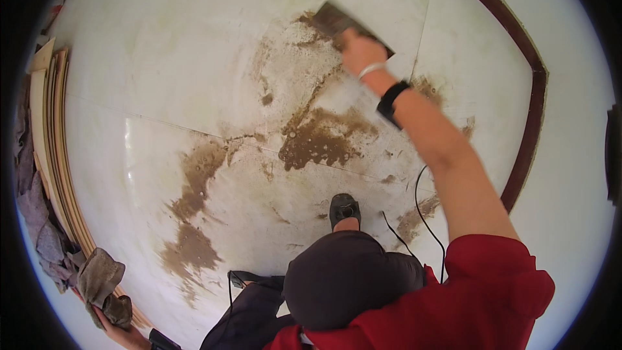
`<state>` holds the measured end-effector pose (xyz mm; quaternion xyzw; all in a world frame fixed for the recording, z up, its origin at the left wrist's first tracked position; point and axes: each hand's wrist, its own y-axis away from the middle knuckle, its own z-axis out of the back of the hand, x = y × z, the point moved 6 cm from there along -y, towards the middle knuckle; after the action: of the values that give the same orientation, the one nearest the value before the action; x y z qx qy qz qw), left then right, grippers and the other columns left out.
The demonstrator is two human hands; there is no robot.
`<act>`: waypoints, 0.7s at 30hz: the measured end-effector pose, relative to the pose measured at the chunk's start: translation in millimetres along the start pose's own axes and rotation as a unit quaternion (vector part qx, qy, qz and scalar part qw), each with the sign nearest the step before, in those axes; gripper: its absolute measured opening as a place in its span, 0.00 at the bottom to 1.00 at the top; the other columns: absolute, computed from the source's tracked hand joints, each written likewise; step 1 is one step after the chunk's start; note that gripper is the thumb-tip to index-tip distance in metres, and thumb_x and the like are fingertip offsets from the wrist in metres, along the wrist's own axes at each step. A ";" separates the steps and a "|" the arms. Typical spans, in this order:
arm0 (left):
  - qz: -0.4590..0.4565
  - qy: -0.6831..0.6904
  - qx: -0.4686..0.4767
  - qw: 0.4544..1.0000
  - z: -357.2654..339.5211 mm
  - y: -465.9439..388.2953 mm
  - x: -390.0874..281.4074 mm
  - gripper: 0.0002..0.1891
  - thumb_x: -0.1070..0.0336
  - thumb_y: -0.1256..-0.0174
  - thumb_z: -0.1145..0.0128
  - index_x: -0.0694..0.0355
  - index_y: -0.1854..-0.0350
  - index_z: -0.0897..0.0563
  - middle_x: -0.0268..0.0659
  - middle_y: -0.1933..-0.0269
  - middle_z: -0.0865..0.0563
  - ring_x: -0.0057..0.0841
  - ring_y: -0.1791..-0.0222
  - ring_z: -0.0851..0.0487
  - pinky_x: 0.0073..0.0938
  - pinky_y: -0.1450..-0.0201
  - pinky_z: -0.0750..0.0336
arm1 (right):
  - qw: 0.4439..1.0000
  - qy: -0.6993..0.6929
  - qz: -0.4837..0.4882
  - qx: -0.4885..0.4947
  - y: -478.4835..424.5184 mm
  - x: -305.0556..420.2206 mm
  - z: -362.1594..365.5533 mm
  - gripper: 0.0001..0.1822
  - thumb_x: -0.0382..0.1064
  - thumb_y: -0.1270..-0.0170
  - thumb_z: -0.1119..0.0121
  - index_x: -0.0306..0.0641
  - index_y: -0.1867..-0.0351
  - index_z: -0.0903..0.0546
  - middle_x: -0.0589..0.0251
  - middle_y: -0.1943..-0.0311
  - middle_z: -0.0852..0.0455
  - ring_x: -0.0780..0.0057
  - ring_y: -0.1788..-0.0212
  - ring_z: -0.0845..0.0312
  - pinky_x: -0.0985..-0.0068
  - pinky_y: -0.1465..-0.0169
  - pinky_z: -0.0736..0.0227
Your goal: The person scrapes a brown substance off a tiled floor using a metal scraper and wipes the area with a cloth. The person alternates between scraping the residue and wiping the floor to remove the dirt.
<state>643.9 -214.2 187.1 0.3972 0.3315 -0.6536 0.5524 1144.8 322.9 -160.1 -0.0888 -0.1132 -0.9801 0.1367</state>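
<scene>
My right hand (362,51) grips a flat, dark rectangular tool (335,19), blurred by motion; its exact kind is unclear. The tool's far end meets a brown smear at the top of the soiled area on the white floor (194,58). Wet-looking brown muck (318,148), dotted with bubbles, lies in the middle of the floor. A second brown patch (194,184) stretches down on the left. At the lower left, my left hand (119,333) holds a crumpled grey-brown rag (102,277), partly folded over the fingers.
Long wooden boards (56,155) stand stacked along the left side, with grey cloths (43,233) beyond them. A dark red skirting strip (537,102) borders the floor on the right. Black cords (427,214) hang near my right side. My shoe (345,209) rests close to the muck.
</scene>
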 end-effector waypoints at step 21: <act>0.085 0.074 -0.110 0.988 47.6 18.6 53.2 0.26 0.54 0.31 0.50 0.61 0.35 0.33 0.40 0.38 0.27 0.34 0.40 0.26 0.33 0.41 0.28 | 0.996 -0.038 0.034 0.071 -27.2 95.2 -9.6 0.12 0.37 0.39 0.56 0.36 0.58 0.27 0.43 0.60 0.17 0.47 0.54 0.21 0.57 0.51 0.28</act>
<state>651.0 -283.3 162.2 0.4079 0.4069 -0.5327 0.6199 1045.4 322.4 -155.2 -0.1200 -0.1846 -0.9603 0.1715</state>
